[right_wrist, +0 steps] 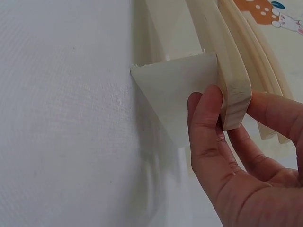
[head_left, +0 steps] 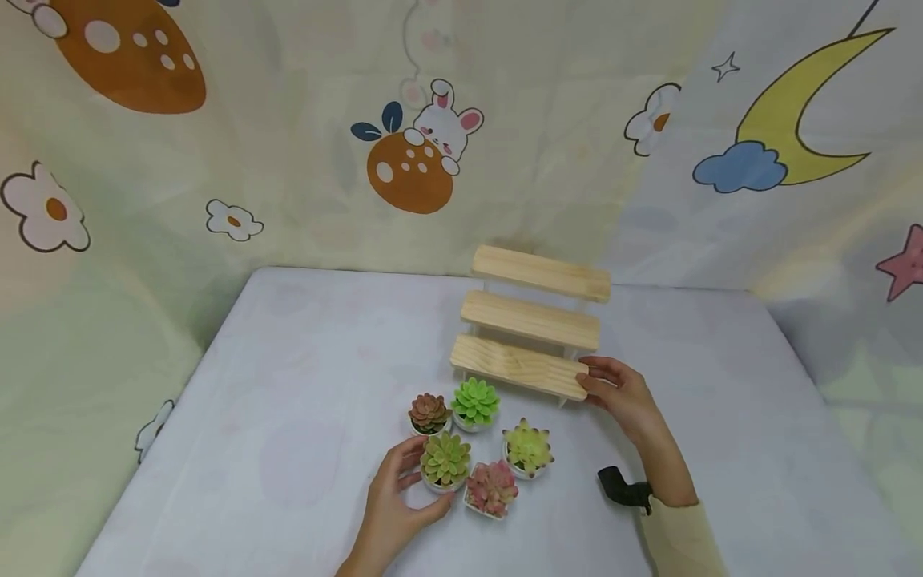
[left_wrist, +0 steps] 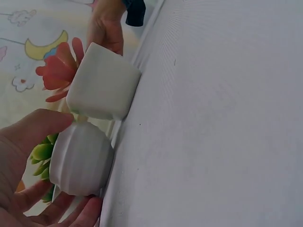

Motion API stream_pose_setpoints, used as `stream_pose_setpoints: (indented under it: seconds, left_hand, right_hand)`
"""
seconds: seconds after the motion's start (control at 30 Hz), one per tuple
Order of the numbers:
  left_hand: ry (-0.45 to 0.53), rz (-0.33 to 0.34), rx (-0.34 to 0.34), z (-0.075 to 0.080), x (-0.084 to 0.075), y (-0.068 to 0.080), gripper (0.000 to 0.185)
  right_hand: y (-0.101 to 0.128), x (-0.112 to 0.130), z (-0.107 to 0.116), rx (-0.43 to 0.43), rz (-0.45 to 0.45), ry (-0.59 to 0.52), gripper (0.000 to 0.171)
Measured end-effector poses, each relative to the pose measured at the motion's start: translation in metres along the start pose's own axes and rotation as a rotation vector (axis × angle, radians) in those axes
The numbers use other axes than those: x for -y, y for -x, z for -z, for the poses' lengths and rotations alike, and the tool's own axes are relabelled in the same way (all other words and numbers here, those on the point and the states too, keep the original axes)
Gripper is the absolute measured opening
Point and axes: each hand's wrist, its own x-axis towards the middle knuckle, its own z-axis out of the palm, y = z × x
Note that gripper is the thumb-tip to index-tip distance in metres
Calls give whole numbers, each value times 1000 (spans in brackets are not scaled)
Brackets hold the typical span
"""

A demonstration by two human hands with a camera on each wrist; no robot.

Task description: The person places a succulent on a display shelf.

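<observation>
In the head view my left hand (head_left: pixel 395 501) curls round a green potted succulent (head_left: pixel 445 459), thumb on one side and fingers on the other. The left wrist view shows its ribbed white pot (left_wrist: pixel 80 161) between thumb and fingers. My right hand (head_left: pixel 629 405) pinches the right end of the lowest plank of a three-tier wooden plant stand (head_left: pixel 530 320). Up close in the right wrist view, fingers and thumb grip the plank's end (right_wrist: pixel 238 90) beside a white side support (right_wrist: pixel 177 90).
Close to the held plant stand a pink succulent (head_left: pixel 492 487) in a square white pot, a yellow-green one (head_left: pixel 528 447), a bright green one (head_left: pixel 476 403) and a brownish one (head_left: pixel 429 413). A white cloth (head_left: pixel 288 417) covers the table; a printed curtain (head_left: pixel 303 160) hangs behind.
</observation>
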Motion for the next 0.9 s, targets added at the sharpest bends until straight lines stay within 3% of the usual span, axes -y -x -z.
stream_pose_setpoints:
  seconds: [0.43, 0.9]
  left_hand:
    - [-132, 34, -8, -8, -4, -6, 71]
    - [-60, 84, -53, -7, -5, -4, 70]
  right_hand:
    - [-1, -3, 3, 11, 3, -19, 52]
    - [-1, -5, 3, 3, 7, -50, 52]
